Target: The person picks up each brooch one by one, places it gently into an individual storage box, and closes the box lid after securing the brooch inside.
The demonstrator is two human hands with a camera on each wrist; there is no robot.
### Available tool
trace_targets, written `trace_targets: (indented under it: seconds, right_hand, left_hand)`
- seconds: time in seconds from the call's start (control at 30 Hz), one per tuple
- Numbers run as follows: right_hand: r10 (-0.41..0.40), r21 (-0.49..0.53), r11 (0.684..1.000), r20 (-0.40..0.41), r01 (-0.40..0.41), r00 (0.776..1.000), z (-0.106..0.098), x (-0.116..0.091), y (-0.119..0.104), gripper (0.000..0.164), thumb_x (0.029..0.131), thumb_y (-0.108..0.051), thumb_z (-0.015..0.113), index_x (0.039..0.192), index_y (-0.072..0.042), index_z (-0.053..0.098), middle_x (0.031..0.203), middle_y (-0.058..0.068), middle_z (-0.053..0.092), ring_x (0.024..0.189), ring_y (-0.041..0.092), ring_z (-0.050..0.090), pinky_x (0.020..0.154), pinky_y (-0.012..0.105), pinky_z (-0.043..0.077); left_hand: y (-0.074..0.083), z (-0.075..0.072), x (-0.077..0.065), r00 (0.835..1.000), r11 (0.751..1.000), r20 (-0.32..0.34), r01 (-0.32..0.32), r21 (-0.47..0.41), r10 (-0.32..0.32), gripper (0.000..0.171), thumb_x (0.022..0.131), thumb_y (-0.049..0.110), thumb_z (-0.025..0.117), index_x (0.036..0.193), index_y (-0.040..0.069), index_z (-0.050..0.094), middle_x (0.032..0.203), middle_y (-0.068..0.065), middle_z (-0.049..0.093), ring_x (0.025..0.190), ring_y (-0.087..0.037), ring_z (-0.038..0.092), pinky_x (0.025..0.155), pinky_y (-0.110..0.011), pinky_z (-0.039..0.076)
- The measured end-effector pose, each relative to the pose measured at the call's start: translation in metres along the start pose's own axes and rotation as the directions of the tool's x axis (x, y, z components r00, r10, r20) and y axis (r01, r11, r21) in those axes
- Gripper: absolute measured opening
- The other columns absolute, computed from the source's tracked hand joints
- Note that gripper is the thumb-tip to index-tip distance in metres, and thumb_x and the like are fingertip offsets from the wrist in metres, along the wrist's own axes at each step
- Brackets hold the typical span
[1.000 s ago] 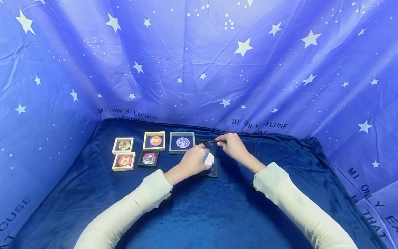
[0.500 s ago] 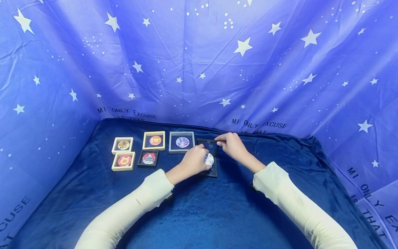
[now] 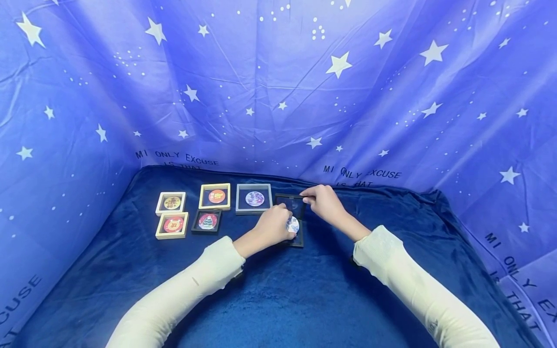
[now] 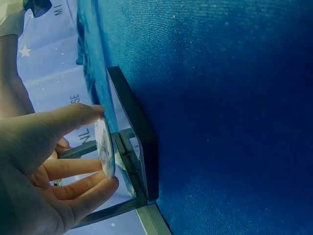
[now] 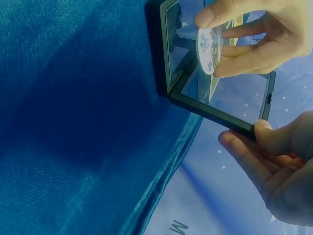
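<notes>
My left hand [image 3: 274, 225] holds a round white badge with a blue pattern [image 3: 293, 225] by its rim, thumb on one side and fingertips on the other. In the left wrist view, the badge [image 4: 104, 147] stands nearly edge-on above a black hinged display frame [image 4: 137, 127]. The frame is unfolded, one half lying on the cloth and the other raised. Clear film spans the halves. My right hand [image 3: 325, 203] pinches a corner of the raised half [image 5: 215, 116] between thumb and fingers, as the right wrist view shows.
Left of the hands lie several framed badges: a grey frame [image 3: 254, 211], a black one [image 3: 206, 231], and light-coloured ones such as the yellow-edged frame [image 3: 215, 208]. Dark blue velvet cloth [image 3: 304, 299] covers the table. A starry curtain [image 3: 278, 87] hangs behind and at both sides.
My left hand has shifted slightly right and the badge has moved slightly down over the black frame. My right hand keeps its grip on the raised half.
</notes>
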State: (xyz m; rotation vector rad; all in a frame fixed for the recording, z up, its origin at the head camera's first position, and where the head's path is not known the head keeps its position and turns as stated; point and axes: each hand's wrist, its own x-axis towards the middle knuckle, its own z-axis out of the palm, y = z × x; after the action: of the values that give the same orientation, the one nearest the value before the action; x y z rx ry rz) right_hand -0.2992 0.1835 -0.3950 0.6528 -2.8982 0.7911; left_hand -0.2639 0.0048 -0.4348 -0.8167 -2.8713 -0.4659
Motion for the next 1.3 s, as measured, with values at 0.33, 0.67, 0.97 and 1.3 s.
trace_targets:
  seconds: [0.33, 0.67, 0.97, 1.3]
  right_hand:
    - [0.005, 0.007, 1.000, -0.001, -0.005, 1.000, -0.0005, 0.0004, -0.0006, 0.021, 0.098, 0.000, 0.063, 0.115, 0.002, 0.075, 0.112, 0.021, 0.075, 0.088, 0.031, 0.075, 0.068, 0.032, 0.052]
    - [0.011, 0.000, 1.000, -0.003, -0.011, 1.000, -0.0009, 0.0009, -0.0017, 0.021, 0.098, 0.000, 0.063, 0.115, 0.002, 0.075, 0.113, 0.020, 0.075, 0.090, 0.029, 0.075, 0.069, 0.034, 0.054]
    - [0.006, -0.007, 1.000, -0.013, -0.006, 1.000, 0.0000, 0.0009, -0.0012, 0.021, 0.098, 0.000, 0.063, 0.114, 0.002, 0.075, 0.112, 0.020, 0.076, 0.090, 0.030, 0.075, 0.071, 0.036, 0.056]
    - [0.027, -0.007, 1.000, -0.012, -0.027, 1.000, 0.0008, 0.0000, -0.0012, 0.021, 0.098, 0.000, 0.063, 0.114, 0.002, 0.075, 0.112, 0.020, 0.075, 0.089, 0.032, 0.075, 0.070, 0.036, 0.054]
  left_hand:
    - [0.0001, 0.0007, -0.0004, 1.000, 1.000, 0.031, 0.002, -0.001, -0.002, 0.043, 0.075, 0.035, 0.090, 0.100, 0.002, 0.077, 0.093, -0.010, 0.070, 0.077, -0.019, 0.065, 0.070, -0.033, 0.057]
    - [-0.0017, 0.0049, 0.0011, 0.998, 1.000, 0.058, 0.002, 0.000, -0.002, 0.038, 0.075, 0.034, 0.090, 0.093, 0.004, 0.077, 0.092, -0.009, 0.071, 0.078, -0.018, 0.066, 0.069, -0.032, 0.056]
    - [-0.0025, 0.0089, 0.0017, 0.997, 1.000, 0.072, 0.009, -0.004, -0.009, 0.034, 0.075, 0.036, 0.089, 0.082, 0.007, 0.073, 0.088, -0.007, 0.070, 0.075, -0.017, 0.064, 0.068, -0.032, 0.054]
    - [-0.0012, 0.0087, -0.0015, 0.996, 1.000, 0.083, 0.010, -0.012, -0.009, 0.034, 0.075, 0.034, 0.089, 0.084, 0.005, 0.074, 0.087, -0.007, 0.069, 0.072, -0.016, 0.063, 0.067, -0.031, 0.055]
